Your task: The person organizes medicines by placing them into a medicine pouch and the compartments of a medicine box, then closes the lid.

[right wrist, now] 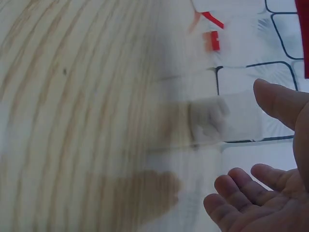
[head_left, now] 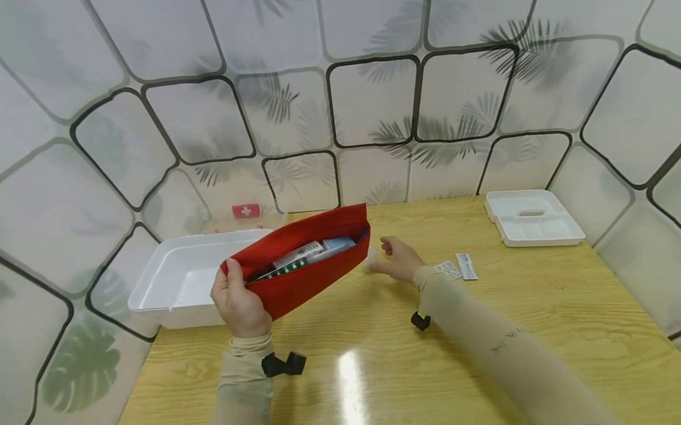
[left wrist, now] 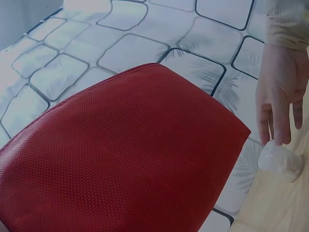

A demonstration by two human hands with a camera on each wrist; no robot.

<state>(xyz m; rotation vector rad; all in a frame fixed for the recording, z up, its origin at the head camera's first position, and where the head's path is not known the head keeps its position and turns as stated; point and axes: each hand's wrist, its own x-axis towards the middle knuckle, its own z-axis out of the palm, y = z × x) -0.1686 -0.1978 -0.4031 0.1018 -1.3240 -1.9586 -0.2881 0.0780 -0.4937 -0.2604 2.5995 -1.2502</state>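
My left hand grips the left end of a red fabric pouch, held tilted above the table with its mouth gaping. Inside the pouch show a green blister pack, a blue-and-white packet and other white packets. My right hand is low over the table, right of the pouch, its thumb and fingers spread apart. Close to its fingertips is a small whitish, translucent object, perhaps a wrapped roll; whether they touch it I cannot tell. The right wrist view shows nothing inside the hand.
A white plastic bin stands at the left, behind the pouch. Beyond it is a clear panel with a red cross label. A white compartment tray lies at the back right. A blister pack and a small packet lie beyond my right wrist.
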